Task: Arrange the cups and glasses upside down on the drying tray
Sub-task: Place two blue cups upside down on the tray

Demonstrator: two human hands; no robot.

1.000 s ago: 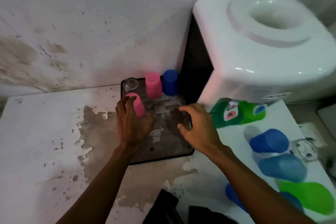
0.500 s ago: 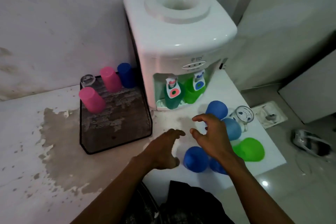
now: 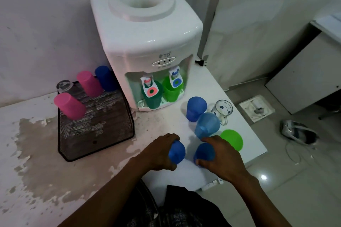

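The black mesh drying tray lies on the counter at the left. On it stand upside down two pink cups, a dark blue cup and a clear glass. To the right of the tray, near the counter's front edge, my left hand grips a blue cup and my right hand grips another blue cup. Behind my hands stand a blue cup, a light blue cup, a green cup and a clear glass mug.
A white water dispenser stands at the back, with a dark green cup and a light green cup under its taps. The counter's right edge drops to a tiled floor with a shoe.
My hands left the tray and moved right to the loose cups. Each hand has now closed on a blue cup. The view swung right.
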